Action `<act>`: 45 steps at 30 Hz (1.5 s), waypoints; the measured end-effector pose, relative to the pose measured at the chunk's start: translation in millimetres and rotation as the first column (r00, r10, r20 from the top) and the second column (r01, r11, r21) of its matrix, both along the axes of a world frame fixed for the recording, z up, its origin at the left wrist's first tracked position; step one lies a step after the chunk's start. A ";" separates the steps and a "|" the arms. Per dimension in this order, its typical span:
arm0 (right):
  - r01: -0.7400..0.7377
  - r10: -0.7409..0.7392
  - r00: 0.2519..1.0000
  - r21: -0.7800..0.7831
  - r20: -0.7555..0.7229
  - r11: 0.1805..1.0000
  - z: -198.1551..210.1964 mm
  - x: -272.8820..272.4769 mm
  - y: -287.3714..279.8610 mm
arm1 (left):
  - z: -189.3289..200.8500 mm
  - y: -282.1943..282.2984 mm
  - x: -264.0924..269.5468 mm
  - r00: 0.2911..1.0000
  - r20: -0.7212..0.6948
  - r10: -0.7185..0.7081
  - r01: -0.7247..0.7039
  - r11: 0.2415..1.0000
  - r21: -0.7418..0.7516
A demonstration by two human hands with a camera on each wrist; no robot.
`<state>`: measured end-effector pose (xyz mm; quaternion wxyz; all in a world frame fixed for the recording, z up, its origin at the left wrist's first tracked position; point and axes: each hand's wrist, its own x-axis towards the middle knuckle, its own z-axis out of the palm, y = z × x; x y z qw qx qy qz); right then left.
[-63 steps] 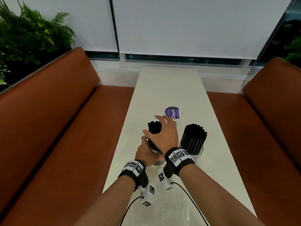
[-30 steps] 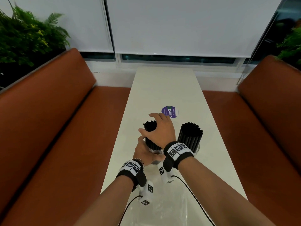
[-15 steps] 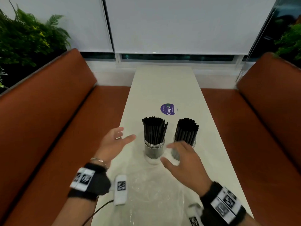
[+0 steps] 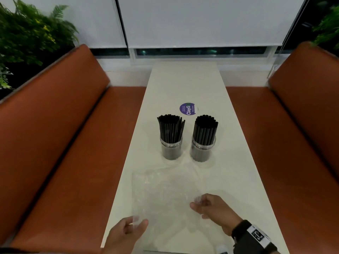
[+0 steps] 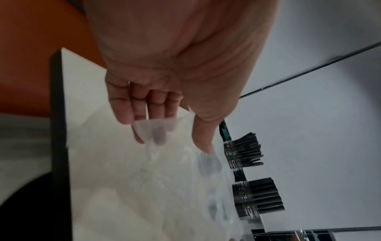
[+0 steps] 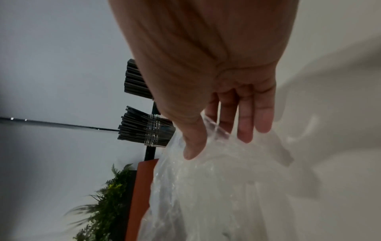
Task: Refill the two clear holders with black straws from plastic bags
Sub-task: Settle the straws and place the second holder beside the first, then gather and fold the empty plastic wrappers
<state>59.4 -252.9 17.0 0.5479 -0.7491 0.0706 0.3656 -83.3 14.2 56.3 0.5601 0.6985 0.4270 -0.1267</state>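
Two clear holders stand side by side mid-table, both packed with black straws. The left holder [image 4: 171, 143] [image 5: 243, 151] [image 6: 144, 128] has straws leaning loosely; the right holder [image 4: 203, 143] [image 5: 257, 199] [image 6: 134, 79] holds a tight bundle. An empty, crumpled clear plastic bag [image 4: 165, 195] [image 5: 156, 179] [image 6: 216, 187] lies in front of them. My left hand [image 4: 137, 223] [image 5: 177, 140] pinches its near left edge. My right hand [image 4: 197, 203] [image 6: 216, 141] pinches its right side between thumb and fingers. Both hands are well short of the holders.
A round purple sticker [image 4: 188, 109] lies on the white table [image 4: 183, 85] behind the holders. Orange-brown benches [image 4: 64, 143] [image 4: 293, 143] flank the narrow table. Plants [image 4: 27, 33] stand behind the left backrest. The window wall closes the far end.
Both hands let go of the left holder and its straws, pulled back to the near end of the table, and took hold of the empty plastic bag.
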 end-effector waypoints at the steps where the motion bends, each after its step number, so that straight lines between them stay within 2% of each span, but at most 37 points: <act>1: -0.018 0.017 1.000 0.049 0.017 0.999 4.6 -1.4 -0.9 | -0.9 -3.9 -2.0 0.997 0.070 0.034 -0.034 0.999 -0.005; 4: -0.047 0.029 0.995 0.197 0.093 0.979 26.3 -7.3 -8.3 | 12.3 -11.3 -6.7 0.964 0.237 0.122 -0.116 0.993 -0.038; 7: 0.023 -0.073 0.985 0.298 0.157 0.954 48.9 -18.1 -20.1 | 21.1 -18.8 -10.3 0.906 0.394 0.155 -0.137 0.988 -0.074; 11: 0.048 -0.117 0.921 0.188 0.371 0.981 61.0 -27.2 -45.5 | 15.1 -25.1 -8.1 0.869 0.442 0.223 -0.220 0.974 -0.057; 13: 0.068 -0.125 0.905 0.152 0.405 0.986 59.6 -29.5 -62.2 | 11.9 -27.3 -6.7 0.857 0.450 0.252 -0.253 0.966 -0.059; 15: 0.110 -0.157 0.903 0.136 0.400 0.984 55.9 -34.0 -77.3 | 9.9 -32.5 -8.5 0.864 0.467 0.188 -0.197 0.980 -0.031; 18: 0.153 -0.177 0.903 0.092 0.392 0.984 43.6 -46.8 -105.4 | -1.4 -44.6 -20.2 0.904 0.427 -0.009 -0.039 0.994 0.103; 21: 0.139 -0.144 0.937 0.037 0.318 0.990 28.1 -59.9 -143.5 | -15.3 -53.1 -30.3 0.936 0.262 -0.236 0.195 0.966 0.171; 23: 0.016 0.000 0.975 -0.072 0.224 0.997 19.4 -64.8 -169.7 | -20.4 -58.7 -31.8 0.914 0.094 -0.396 0.378 0.911 0.165; 25: -0.098 0.120 0.986 -0.180 0.118 0.979 14.5 -63.4 -188.2 | -20.3 -64.9 -25.6 0.900 -0.014 -0.435 0.428 0.879 0.210; 26: -0.100 0.119 0.990 -0.203 0.082 0.974 13.4 -60.3 -193.9 | -16.7 -68.7 -19.1 0.907 -0.033 -0.420 0.414 0.873 0.257; 28: -0.014 0.030 0.997 -0.206 0.078 0.978 12.1 -50.7 -197.5 | -13.7 -74.2 -2.7 0.937 0.031 -0.349 0.313 0.873 0.374; 30: 0.077 -0.062 0.994 -0.173 0.093 0.982 12.1 -39.4 -191.8 | -14.4 -81.6 18.0 0.943 0.123 -0.309 0.239 0.887 0.394; 32: 0.125 -0.118 0.991 -0.113 0.066 0.986 14.8 -28.9 -179.4 | -21.0 -94.0 38.1 0.944 0.150 -0.293 0.233 0.918 0.321; 35: 0.153 -0.152 0.988 -0.024 0.027 0.988 11.3 -14.7 -161.3 | -35.7 -110.3 62.1 0.930 0.091 -0.357 0.308 0.888 0.341; 37: 0.197 -0.197 0.980 0.045 0.008 0.979 6.3 -7.8 -156.3 | -41.0 -119.8 69.6 0.934 0.115 -0.340 0.298 0.913 0.278; 39: 0.249 -0.243 0.968 0.152 -0.058 0.957 3.3 -5.9 -154.6 | -41.4 -129.6 69.2 0.947 0.188 -0.262 0.242 0.963 0.121; 41: 0.291 -0.270 0.956 0.267 -0.112 0.919 2.9 -7.6 -155.9 | -37.4 -140.5 66.1 0.952 0.236 -0.194 0.205 0.978 -0.022; 42: 0.303 -0.275 0.953 0.312 -0.131 0.901 3.0 -8.2 -157.8 | -37.3 -145.3 66.1 0.952 0.245 -0.182 0.200 0.979 -0.048; 45: 0.358 -0.290 0.930 0.387 -0.223 0.850 4.0 -10.7 -164.8 | -43.2 -154.8 65.0 0.937 0.317 -0.147 0.155 0.988 0.002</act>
